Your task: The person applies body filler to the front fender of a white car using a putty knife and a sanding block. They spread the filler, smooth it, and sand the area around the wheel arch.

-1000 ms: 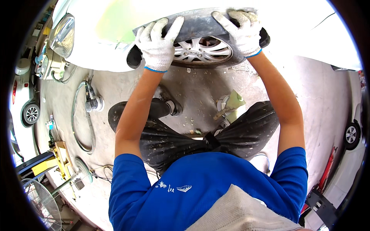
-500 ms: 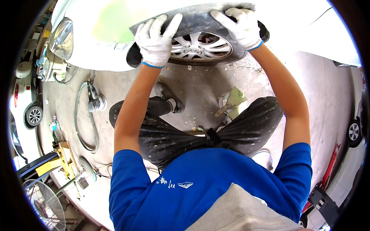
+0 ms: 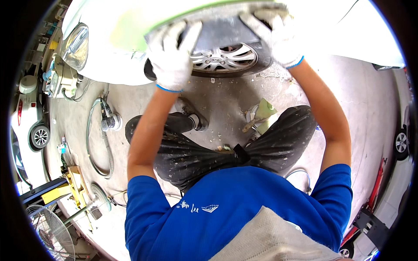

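In front of me a dark grey curved sheet [image 3: 222, 31] spans the wheel arch of a white car, above a silver-spoked wheel [image 3: 217, 63]. My left hand [image 3: 169, 58], in a white knit glove with blue cuff trim, grips the sheet's left end. At its right end is my right hand [image 3: 281, 41], gloved the same way, thumb pointing inward and fingers bent over the upper edge. Both hands are slightly blurred, and what lies behind the sheet is hidden. Pale green patches mark the car body [image 3: 126, 28] around the arch.
A round sander [image 3: 114, 122] with its hose lies on the floor at left. Between my feet and the wheel sit green sheets [image 3: 264, 114] with a scraper-like tool. A fan [image 3: 48, 230] stands lower left, a red-barred jack [image 3: 375, 185] at right.
The sheet's upper edge has come off the arch, and a green-edged band of bodywork now shows above it. Both hands have shifted slightly; the wheel appears more covered.
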`<state>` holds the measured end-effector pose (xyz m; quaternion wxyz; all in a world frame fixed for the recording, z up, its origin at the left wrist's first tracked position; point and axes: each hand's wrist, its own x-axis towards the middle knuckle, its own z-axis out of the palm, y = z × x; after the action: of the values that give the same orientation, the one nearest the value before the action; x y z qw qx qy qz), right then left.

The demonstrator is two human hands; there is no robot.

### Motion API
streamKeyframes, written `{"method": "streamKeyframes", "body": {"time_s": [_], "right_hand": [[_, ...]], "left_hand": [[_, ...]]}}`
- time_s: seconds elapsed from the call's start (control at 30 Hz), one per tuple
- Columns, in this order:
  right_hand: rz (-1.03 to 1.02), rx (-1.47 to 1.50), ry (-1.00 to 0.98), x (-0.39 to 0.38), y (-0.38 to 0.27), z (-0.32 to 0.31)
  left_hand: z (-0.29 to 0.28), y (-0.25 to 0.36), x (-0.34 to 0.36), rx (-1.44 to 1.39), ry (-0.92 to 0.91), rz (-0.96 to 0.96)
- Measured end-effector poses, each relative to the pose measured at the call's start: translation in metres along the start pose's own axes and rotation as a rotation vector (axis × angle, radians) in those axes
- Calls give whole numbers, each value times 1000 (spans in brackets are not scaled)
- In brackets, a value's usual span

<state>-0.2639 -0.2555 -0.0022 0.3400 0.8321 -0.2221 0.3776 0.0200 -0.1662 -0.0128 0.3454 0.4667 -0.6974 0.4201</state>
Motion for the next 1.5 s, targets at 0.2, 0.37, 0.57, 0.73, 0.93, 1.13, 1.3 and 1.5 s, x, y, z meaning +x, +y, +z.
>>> {"method": "streamKeyframes", "body": {"time_s": [0.2,0.37,0.57,0.73,0.93,1.13,1.3,1.5], "right_hand": [[-11,-136,-19,73,35,-10],[53,-138,-33,90,38,-1],[61,-113,-78,84,26,3],[31,-141,-63,85,33,-9],[75,-139,-53,93,35,-2],[77,-108,-48,91,29,-7],[79,-97,-24,95,36,-9],[87,-67,-10,87,32,3]], "left_hand": [[-31,-41,87,9,-181,40],[-26,-55,107,38,-236,-17],[-27,-51,91,35,-284,-51],[-27,-52,95,28,-284,-56],[-20,-55,105,34,-271,-56],[-23,-49,96,16,-306,-61],[-23,-53,110,18,-286,-53],[-22,-52,106,15,-286,-62]]}}
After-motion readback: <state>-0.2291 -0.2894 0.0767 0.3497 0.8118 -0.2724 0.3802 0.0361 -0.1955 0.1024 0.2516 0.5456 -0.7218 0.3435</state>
